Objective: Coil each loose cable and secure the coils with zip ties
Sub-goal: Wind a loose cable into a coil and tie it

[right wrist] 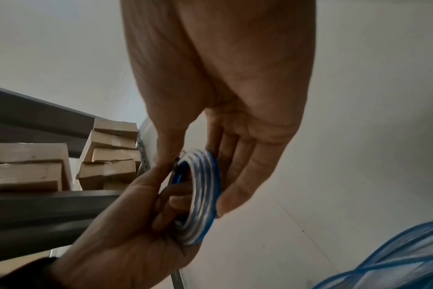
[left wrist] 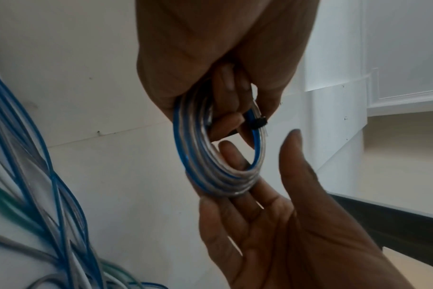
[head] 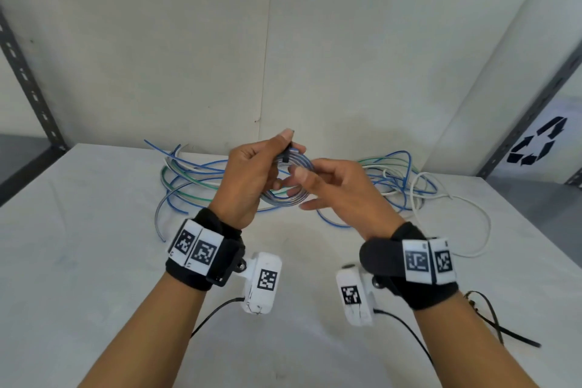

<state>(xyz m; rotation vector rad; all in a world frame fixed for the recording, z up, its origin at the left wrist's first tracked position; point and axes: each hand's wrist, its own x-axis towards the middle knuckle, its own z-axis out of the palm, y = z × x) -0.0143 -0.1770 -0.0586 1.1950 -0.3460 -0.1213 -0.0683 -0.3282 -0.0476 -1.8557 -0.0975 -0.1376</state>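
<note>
A small coil of blue and clear cable (head: 285,197) (left wrist: 210,176) (right wrist: 200,195) is held up above the white table (head: 94,261). My left hand (head: 252,179) (left wrist: 210,58) (right wrist: 126,224) grips it, thumb on top and fingers through the loop. A black zip tie (head: 286,156) (left wrist: 260,122) wraps the coil just under the left thumb. My right hand (head: 327,186) (left wrist: 284,224) (right wrist: 235,97) is open. Its straight fingers lie against the coil's far side, and its thumb stands apart.
Loose blue, green and clear cables (head: 189,179) lie tangled behind the hands on the left. A further tangle (head: 396,179) with a long white cable (head: 472,230) lies on the right. Spare black zip ties (head: 494,318) lie at the table's right front. Shelf uprights flank the table.
</note>
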